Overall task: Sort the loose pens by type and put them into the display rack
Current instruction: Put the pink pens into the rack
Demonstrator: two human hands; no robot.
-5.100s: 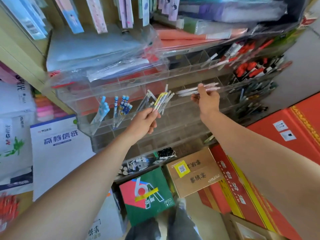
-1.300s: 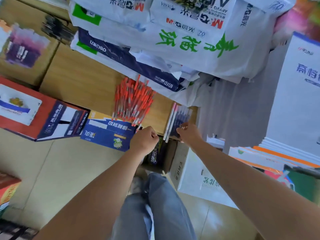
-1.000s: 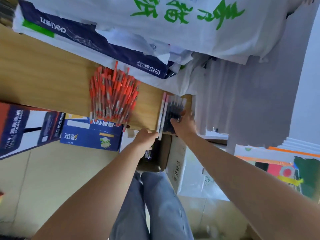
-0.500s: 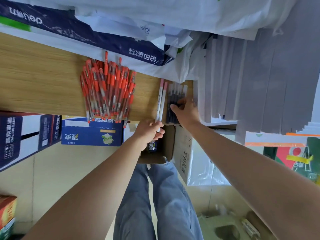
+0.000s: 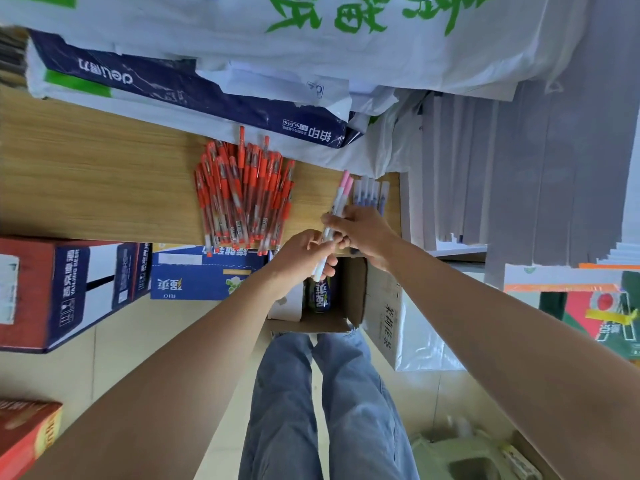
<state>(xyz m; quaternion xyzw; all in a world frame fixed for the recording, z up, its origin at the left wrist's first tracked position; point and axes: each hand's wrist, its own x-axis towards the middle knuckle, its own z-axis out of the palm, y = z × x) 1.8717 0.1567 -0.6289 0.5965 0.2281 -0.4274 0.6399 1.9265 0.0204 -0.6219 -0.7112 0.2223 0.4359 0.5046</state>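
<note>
Carton [image 5: 65, 289]: red and navy, on the floor at far left, below the counter edge.
Counter [image 5: 97, 188]: pale wood grain; all the pens lie on it or are held just above it.
Red pens [image 5: 242, 199]: a loose heap (far too many to count), red caps and grips with clear barrels, fanned roughly parallel, the near ends overhanging the counter's front edge.
Blue box [image 5: 194, 275]: under the counter edge, just below the heap.
Left hand [image 5: 303, 256]: arm reaching up from lower left, fingers curled round the lower ends of the pink-capped pens, whose white tips poke out below the fist.
Pink-capped pens [image 5: 338, 199]: two white barrels with pink caps, side by side and touching, tilted slightly right, caps pointing away over the counter, between the red heap and the clear-capped row.
Right hand [image 5: 365, 233]: arm coming in from lower right, back of the hand up, fingertips [image 5: 329, 220] pinching the same two pens mid-barrel, just above the left hand.
Clear-capped pens [image 5: 370, 194]: a short row lying parallel at the counter's right end, the near halves hidden under the right hand.
Open cardboard box [image 5: 356, 292]: on the floor beneath both hands.
Grey sheets [image 5: 519, 168]: a stepped stack just right of the counter.
</note>
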